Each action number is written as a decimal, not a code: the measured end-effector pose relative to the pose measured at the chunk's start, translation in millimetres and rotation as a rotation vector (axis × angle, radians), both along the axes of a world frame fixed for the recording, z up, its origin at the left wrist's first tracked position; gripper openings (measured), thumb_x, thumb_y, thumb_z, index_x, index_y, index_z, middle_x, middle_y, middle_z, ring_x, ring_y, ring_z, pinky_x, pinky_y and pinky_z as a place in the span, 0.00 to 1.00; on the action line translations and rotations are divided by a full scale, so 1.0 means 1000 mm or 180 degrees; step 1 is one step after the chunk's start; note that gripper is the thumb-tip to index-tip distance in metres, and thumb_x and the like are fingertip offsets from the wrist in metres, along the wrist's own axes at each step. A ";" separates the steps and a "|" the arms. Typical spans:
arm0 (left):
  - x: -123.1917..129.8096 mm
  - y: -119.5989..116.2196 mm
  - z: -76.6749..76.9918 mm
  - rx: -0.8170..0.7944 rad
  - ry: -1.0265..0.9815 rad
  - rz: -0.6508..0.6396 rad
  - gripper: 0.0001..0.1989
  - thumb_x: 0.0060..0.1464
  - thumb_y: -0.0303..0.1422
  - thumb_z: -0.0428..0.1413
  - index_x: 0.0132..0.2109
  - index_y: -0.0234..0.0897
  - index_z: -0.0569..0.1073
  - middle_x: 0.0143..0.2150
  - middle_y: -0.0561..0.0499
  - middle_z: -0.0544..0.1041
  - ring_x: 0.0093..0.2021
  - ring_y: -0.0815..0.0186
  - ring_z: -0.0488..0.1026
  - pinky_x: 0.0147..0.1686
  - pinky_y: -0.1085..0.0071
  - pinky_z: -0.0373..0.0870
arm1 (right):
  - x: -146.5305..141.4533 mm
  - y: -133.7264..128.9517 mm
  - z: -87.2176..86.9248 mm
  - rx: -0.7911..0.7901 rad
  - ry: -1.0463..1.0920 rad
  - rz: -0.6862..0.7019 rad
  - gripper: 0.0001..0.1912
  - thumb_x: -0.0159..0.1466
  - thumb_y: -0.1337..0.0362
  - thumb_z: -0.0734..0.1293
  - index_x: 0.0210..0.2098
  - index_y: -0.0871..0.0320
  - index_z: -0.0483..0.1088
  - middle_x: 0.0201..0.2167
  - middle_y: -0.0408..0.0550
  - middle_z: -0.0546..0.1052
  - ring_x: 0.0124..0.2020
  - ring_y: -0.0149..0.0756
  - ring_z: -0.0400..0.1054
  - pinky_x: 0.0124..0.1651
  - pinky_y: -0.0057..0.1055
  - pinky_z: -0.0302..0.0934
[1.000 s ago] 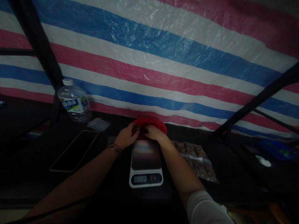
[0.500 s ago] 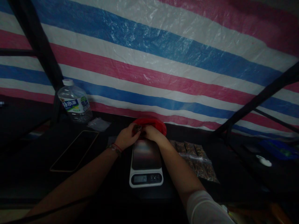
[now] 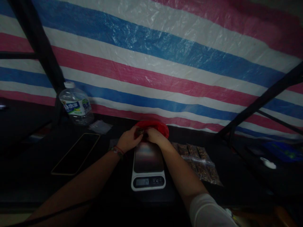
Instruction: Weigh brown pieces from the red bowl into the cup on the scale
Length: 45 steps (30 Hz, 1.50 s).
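Both hands meet at the far end of a white kitchen scale (image 3: 148,157), over the near part of a red basin (image 3: 163,127). My left hand (image 3: 129,138), with bracelets at the wrist, is closed around something small and brownish, too dark to name. Close beside it, my right hand (image 3: 155,135) bends its fingers down and inward; the fingertips are mostly hidden, and what they pinch cannot be made out. The scale's metal plate shows nothing on its near part, and its lit display (image 3: 142,182) appears to read 24.
Several small clear bags of brown bits (image 3: 201,162) lie right of the scale. To the left are a phone (image 3: 75,154), a flat clear plastic bag (image 3: 100,126) and a large clear bottle (image 3: 77,107). A striped tarp (image 3: 151,72) hangs behind, with dark frame bars (image 3: 260,102) at both sides.
Hardly anything differs. The fingers have shifted slightly at the basin, and the brownish thing by my left hand shows a little differently. The view has tilted by a few pixels.
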State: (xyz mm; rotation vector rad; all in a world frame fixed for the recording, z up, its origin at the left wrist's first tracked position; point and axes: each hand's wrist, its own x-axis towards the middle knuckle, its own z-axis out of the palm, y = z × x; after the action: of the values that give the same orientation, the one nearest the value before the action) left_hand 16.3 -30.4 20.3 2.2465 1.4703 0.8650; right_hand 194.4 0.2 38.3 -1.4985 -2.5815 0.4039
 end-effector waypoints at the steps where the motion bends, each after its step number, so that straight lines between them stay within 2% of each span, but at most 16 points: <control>1: 0.000 0.000 0.000 0.0000 0.0018 0.0011 0.22 0.56 0.42 0.52 0.55 0.38 0.66 0.47 0.45 0.79 0.48 0.56 0.77 0.47 0.65 0.71 | -0.001 0.000 0.000 0.0000 -0.0006 -0.0026 0.12 0.59 0.72 0.66 0.41 0.59 0.78 0.42 0.54 0.80 0.45 0.41 0.73 0.50 0.29 0.63; 6: 0.000 0.001 -0.002 0.0016 0.0109 0.0051 0.22 0.56 0.42 0.51 0.55 0.38 0.66 0.47 0.46 0.79 0.46 0.56 0.77 0.46 0.66 0.71 | -0.002 0.002 -0.002 0.0050 -0.0013 -0.0082 0.13 0.58 0.74 0.66 0.39 0.59 0.79 0.41 0.54 0.81 0.45 0.41 0.74 0.49 0.29 0.63; 13: 0.000 0.002 0.000 0.0032 0.0404 0.0082 0.22 0.57 0.44 0.51 0.55 0.39 0.66 0.44 0.45 0.79 0.43 0.55 0.78 0.42 0.65 0.71 | 0.003 0.005 0.002 0.0130 -0.0131 -0.0122 0.12 0.58 0.72 0.65 0.39 0.61 0.78 0.40 0.56 0.80 0.41 0.40 0.74 0.45 0.29 0.63; 18: 0.002 0.003 -0.001 0.0214 0.0456 -0.0049 0.19 0.56 0.42 0.52 0.52 0.40 0.69 0.49 0.46 0.78 0.46 0.56 0.76 0.45 0.65 0.70 | 0.007 0.006 0.014 0.0408 0.0327 -0.0478 0.09 0.59 0.71 0.66 0.36 0.60 0.78 0.36 0.52 0.81 0.37 0.38 0.73 0.42 0.29 0.62; 21: 0.003 0.004 -0.004 0.0138 0.0530 -0.0065 0.20 0.56 0.43 0.52 0.54 0.41 0.69 0.47 0.47 0.78 0.46 0.57 0.76 0.45 0.66 0.70 | 0.002 0.003 0.020 0.0707 0.0781 -0.0623 0.09 0.60 0.70 0.66 0.37 0.59 0.78 0.38 0.51 0.80 0.40 0.37 0.72 0.45 0.30 0.61; 25: 0.006 0.004 -0.004 0.0057 0.0599 0.0032 0.22 0.57 0.43 0.52 0.56 0.43 0.68 0.46 0.48 0.79 0.44 0.57 0.77 0.41 0.66 0.70 | -0.008 -0.003 0.024 0.0802 0.1075 -0.0517 0.09 0.60 0.71 0.67 0.38 0.58 0.78 0.39 0.49 0.79 0.40 0.35 0.71 0.45 0.30 0.62; 33: 0.007 0.003 -0.001 0.0106 0.0685 0.0133 0.23 0.59 0.43 0.50 0.59 0.45 0.67 0.44 0.48 0.80 0.43 0.57 0.78 0.40 0.67 0.70 | -0.012 -0.007 0.027 0.0692 0.0783 -0.0180 0.09 0.60 0.71 0.68 0.40 0.59 0.77 0.39 0.50 0.79 0.42 0.37 0.70 0.47 0.31 0.60; 40: 0.008 0.005 -0.006 0.0133 0.0633 0.0140 0.24 0.59 0.45 0.49 0.61 0.46 0.66 0.43 0.47 0.80 0.41 0.55 0.78 0.38 0.66 0.70 | -0.011 -0.009 0.029 0.0647 0.0933 -0.0276 0.10 0.58 0.71 0.69 0.40 0.59 0.77 0.40 0.50 0.79 0.42 0.37 0.71 0.47 0.31 0.61; 45: 0.009 0.005 -0.008 0.0110 0.0638 0.0166 0.26 0.59 0.45 0.48 0.62 0.45 0.64 0.44 0.46 0.80 0.42 0.56 0.78 0.39 0.67 0.71 | -0.010 -0.008 0.028 0.0540 0.1008 -0.0301 0.07 0.59 0.70 0.69 0.37 0.58 0.78 0.36 0.48 0.79 0.38 0.36 0.71 0.44 0.31 0.61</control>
State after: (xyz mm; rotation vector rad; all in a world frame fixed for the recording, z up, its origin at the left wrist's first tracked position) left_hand 24.9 -25.8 12.8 2.3891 1.6183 0.7018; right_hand 184.5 -7.8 66.8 -1.3682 -2.2323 0.3670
